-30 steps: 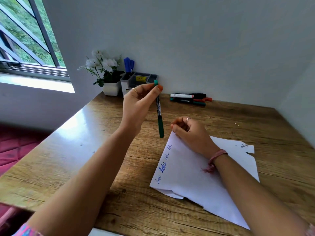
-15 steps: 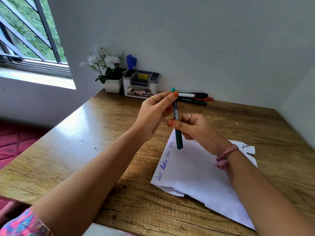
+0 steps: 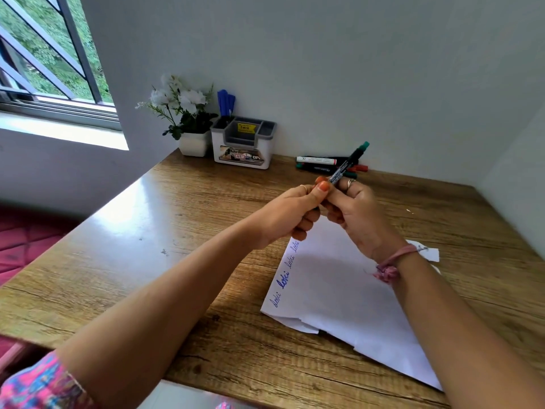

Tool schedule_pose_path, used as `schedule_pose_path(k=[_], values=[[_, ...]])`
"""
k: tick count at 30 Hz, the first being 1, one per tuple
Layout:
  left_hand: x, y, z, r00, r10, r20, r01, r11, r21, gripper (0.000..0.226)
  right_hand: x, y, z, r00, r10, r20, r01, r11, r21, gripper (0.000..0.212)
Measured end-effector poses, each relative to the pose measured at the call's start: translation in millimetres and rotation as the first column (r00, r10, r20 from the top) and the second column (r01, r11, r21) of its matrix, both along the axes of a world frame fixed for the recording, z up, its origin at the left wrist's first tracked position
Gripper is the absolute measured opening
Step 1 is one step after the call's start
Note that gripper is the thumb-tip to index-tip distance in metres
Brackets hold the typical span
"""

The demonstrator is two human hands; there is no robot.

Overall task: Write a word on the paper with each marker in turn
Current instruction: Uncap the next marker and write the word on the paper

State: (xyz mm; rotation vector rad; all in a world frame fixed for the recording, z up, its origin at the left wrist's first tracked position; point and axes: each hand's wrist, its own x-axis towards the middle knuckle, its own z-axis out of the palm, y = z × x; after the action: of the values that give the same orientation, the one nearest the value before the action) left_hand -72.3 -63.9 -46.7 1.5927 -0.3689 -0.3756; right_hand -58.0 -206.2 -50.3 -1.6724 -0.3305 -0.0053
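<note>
Green is the marker (image 3: 348,165) I have up over the top of the paper (image 3: 339,287), tilted, its far end pointing up and away to my right. My left grip (image 3: 295,212) is curled round its near end and my right grip (image 3: 354,208) pinches the barrel just beyond; the two touch each other. The near end is hidden in my fingers, so I cannot tell whether the cap is on or off. I judge I am uncapping it for the next word.

A hard pull could jerk the bare tip across my fingers or down onto the sheet and leave a stray mark. Neither hand holds the paper, which lies askew, so it may slide when I begin to write.

Blue words (image 3: 283,280) run down the paper's left edge. The wooden bench (image 3: 147,246) is glossy and catches glare from the window (image 3: 50,54). By the pale wall stand white flowers in a pot (image 3: 182,113), a desk organiser (image 3: 243,146) and the other markers (image 3: 318,163).
</note>
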Motion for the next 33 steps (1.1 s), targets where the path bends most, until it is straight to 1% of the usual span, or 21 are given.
schedule_pose_path(k=[3, 6, 10, 12, 14, 15, 16, 17, 18, 19, 20, 21, 23, 26, 28, 30, 32, 33], values=[[1, -4, -2, 0.995, 0.068, 0.075, -0.067, 0.998, -0.013, 0.034, -1, 4, -2, 0.999, 0.000, -0.049, 0.005, 0.993, 0.115, 0.016], [3, -4, -5, 0.988, 0.112, 0.105, -0.112, 0.994, -0.012, 0.038, -3, 6, -1, 0.996, 0.021, -0.085, -0.002, 0.976, 0.218, 0.016], [7, -1, -9, 0.986, 0.107, 0.132, -0.114, 0.992, 0.050, 0.040, -1, 3, 0, 0.998, 0.030, -0.058, -0.013, 0.961, 0.275, 0.019], [15, 10, -12, 0.982, 0.093, 0.166, -0.118, 0.982, 0.149, 0.048, 0, 3, 2, 0.999, 0.001, -0.042, 0.014, 0.937, 0.348, 0.014], [27, 27, -18, 0.959, 0.136, 0.248, -0.199, 0.947, 0.251, 0.062, 3, -1, 3, 0.996, -0.074, -0.055, 0.090, 0.911, 0.402, 0.015], [33, 35, -21, 0.940, 0.162, 0.301, -0.254, 0.920, 0.299, 0.065, 5, -3, 3, 0.992, -0.110, -0.065, 0.127, 0.903, 0.411, 0.016], [38, 42, -24, 0.918, 0.159, 0.364, -0.298, 0.882, 0.366, 0.063, 6, -5, 3, 0.988, -0.133, -0.081, 0.155, 0.897, 0.414, 0.016], [44, 47, -27, 0.897, 0.111, 0.427, -0.321, 0.829, 0.458, 0.057, 7, -7, 3, 0.984, -0.150, -0.094, 0.176, 0.895, 0.411, 0.016], [49, 50, -29, 0.888, 0.023, 0.459, -0.313, 0.761, 0.568, 0.051, 7, -9, 2, 0.981, -0.161, -0.110, 0.191, 0.896, 0.400, 0.015], [53, 52, -31, 0.885, -0.077, 0.459, -0.283, 0.695, 0.661, 0.049, 7, -9, 2, 0.980, -0.159, -0.118, 0.193, 0.902, 0.386, 0.012], [54, 52, -31, 0.883, -0.155, 0.443, -0.249, 0.646, 0.722, 0.050, 8, -10, 2, 0.981, -0.158, -0.115, 0.189, 0.913, 0.362, 0.008], [55, 52, -31, 0.881, -0.204, 0.426, -0.223, 0.616, 0.756, 0.053, 7, -10, 2, 0.982, -0.161, -0.094, 0.183, 0.928, 0.324, 0.005], [56, 52, -31, 0.871, -0.265, 0.414, -0.192, 0.592, 0.782, 0.056, 4, -10, 6, 0.989, -0.149, -0.019, 0.149, 0.965, 0.218, 0.007], [56, 54, -28, 0.861, -0.307, 0.406, -0.160, 0.593, 0.789, 0.051, 1, -10, 13, 0.998, -0.053, 0.045, 0.049, 0.995, 0.084, 0.010], [56, 54, -28, 0.848, -0.330, 0.414, -0.148, 0.603, 0.784, 0.043, 2, -8, 17, 0.998, 0.062, 0.026, -0.060, 0.994, -0.088, 0.014], [56, 53, -28, 0.833, -0.360, 0.420, -0.127, 0.615, 0.778, 0.027, 5, -7, 18, 0.978, 0.204, -0.048, -0.209, 0.935, -0.287, 0.015], [57, 53, -29, 0.821, -0.360, 0.443, -0.127, 0.642, 0.757, 0.021, 9, -6, 12, 0.950, 0.288, -0.124, -0.314, 0.872, -0.377, 0.013], [57, 53, -30, 0.818, -0.348, 0.458, -0.135, 0.658, 0.741, 0.023, 11, -7, 9, 0.945, 0.300, -0.132, -0.327, 0.856, -0.399, 0.015]])
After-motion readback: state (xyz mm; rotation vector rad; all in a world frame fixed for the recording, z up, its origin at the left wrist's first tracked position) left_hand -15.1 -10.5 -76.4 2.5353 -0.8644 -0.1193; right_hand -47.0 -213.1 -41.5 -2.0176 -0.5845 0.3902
